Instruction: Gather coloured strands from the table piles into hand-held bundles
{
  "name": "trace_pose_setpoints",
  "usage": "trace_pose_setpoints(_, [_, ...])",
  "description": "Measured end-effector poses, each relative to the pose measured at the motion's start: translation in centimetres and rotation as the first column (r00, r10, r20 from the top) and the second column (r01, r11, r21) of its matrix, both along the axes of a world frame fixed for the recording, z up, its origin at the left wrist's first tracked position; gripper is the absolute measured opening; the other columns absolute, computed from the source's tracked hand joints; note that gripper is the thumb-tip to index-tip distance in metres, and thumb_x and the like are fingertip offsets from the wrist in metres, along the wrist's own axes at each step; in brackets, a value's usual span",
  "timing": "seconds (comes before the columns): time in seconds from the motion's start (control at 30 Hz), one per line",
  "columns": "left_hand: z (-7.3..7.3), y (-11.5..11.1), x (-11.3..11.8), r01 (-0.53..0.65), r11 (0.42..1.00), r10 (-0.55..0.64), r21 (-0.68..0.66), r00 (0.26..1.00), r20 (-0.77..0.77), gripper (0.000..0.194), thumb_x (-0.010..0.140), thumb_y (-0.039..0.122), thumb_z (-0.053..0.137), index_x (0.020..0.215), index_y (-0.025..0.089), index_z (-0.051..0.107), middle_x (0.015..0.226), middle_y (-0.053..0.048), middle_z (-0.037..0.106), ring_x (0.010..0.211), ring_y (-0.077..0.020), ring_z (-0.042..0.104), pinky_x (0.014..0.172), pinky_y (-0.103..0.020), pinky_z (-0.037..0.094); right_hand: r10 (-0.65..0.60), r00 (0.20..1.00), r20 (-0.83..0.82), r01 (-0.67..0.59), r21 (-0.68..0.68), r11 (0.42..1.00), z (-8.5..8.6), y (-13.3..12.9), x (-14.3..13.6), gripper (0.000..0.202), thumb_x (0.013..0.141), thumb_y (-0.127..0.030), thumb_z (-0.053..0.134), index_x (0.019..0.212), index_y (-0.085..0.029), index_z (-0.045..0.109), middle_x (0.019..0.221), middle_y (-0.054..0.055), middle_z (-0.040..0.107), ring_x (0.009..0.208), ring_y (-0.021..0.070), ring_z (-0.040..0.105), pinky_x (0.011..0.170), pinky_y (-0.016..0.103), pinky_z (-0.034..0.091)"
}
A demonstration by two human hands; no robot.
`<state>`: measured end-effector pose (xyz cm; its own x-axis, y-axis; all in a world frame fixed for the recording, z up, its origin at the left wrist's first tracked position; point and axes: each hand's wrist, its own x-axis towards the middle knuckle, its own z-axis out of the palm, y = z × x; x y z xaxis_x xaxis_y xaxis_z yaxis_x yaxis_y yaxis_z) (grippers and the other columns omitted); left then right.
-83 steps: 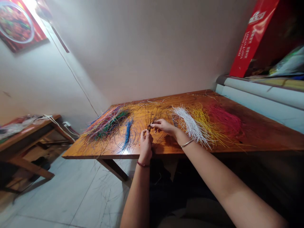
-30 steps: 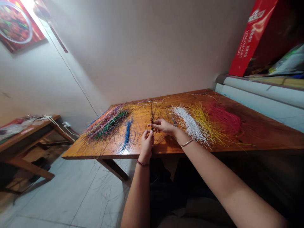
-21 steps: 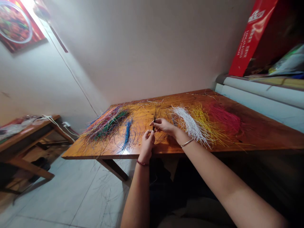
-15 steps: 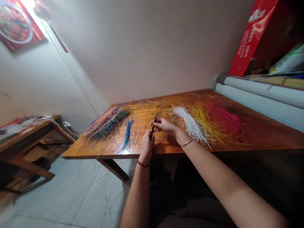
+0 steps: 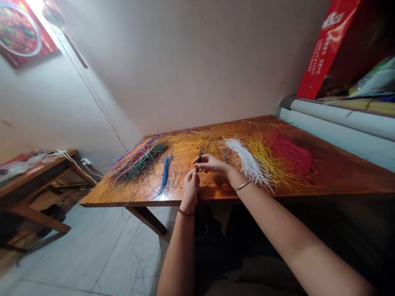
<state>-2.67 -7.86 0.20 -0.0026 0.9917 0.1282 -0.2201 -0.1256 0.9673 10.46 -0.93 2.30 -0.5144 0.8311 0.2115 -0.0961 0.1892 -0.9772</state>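
Here, left hand (image 5: 190, 186) and right hand (image 5: 212, 164) pinch dark strands (image 5: 201, 151) between their fingers (image 5: 203, 166). White strands (image 5: 248, 164) lie on the tabletop (image 5: 342, 176).

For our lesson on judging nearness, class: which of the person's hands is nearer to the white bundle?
Right. The right hand, pinching dark strands, is just left of the white bundle; the left hand is farther left.

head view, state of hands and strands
dark strands: held, tops splayed
left hand: closed on the lower end
right hand: pinching above the left
blue bundle: lying, narrow
green strands: lying loose
orange-purple strands: lying loose
white strands: lying, ends splayed
yellow strands: lying, spread out
pink strands: lying, spread out
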Motion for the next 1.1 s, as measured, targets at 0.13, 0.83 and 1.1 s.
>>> trace_pose_setpoints(0.13, [0.2, -0.2, 0.1, -0.018, 1.000, 0.019, -0.021, 0.999, 0.033, 0.035, 0.072, 0.050, 0.057, 0.080, 0.016, 0.055, 0.054, 0.007, 0.023, 0.042, -0.0043, 0.020, 0.036, -0.015, 0.014, 0.002, 0.997, -0.079, -0.006, -0.054, 0.999, 0.2, -0.2, 0.0, 0.039, 0.062, -0.032, 0.075, 0.093, -0.019, 0.055, 0.074, -0.001, 0.057, 0.055, 0.0068, 0.053, 0.048, 0.016, 0.041])
trace_pose_setpoints(0.83, [0.1, -0.1, 0.0, -0.035, 0.999, 0.036, -0.010, 0.996, 0.085, 0.038, 0.074, 0.050, 0.055, 0.090, 0.016, 0.057, 0.054, 0.008, 0.020, 0.042, -0.0041, 0.018, 0.036, -0.014, 0.012, -0.215, 0.970, -0.116, 0.224, 0.074, 0.972, 0.7, -0.2, 0.0, 0.034, 0.066, -0.045, 0.068, 0.080, -0.014, 0.064, 0.058, -0.001, 0.053, 0.050, 0.0070, 0.046, 0.045, 0.018, 0.031])
trace_pose_setpoints(1.1, [0.2, -0.1, 0.1, -0.069, 0.997, 0.071, -0.021, 0.989, 0.129, 0.034, 0.074, 0.049, 0.055, 0.085, 0.017, 0.053, 0.055, 0.008, 0.020, 0.041, -0.0037, 0.018, 0.035, -0.014, 0.013, -0.144, 0.988, -0.059, 0.150, 0.114, 0.982, 0.6, 0.1, 0.1, 0.035, 0.066, -0.046, 0.069, 0.078, -0.013, 0.063, 0.065, 0.001, 0.056, 0.053, 0.0072, 0.047, 0.049, 0.020, 0.033])
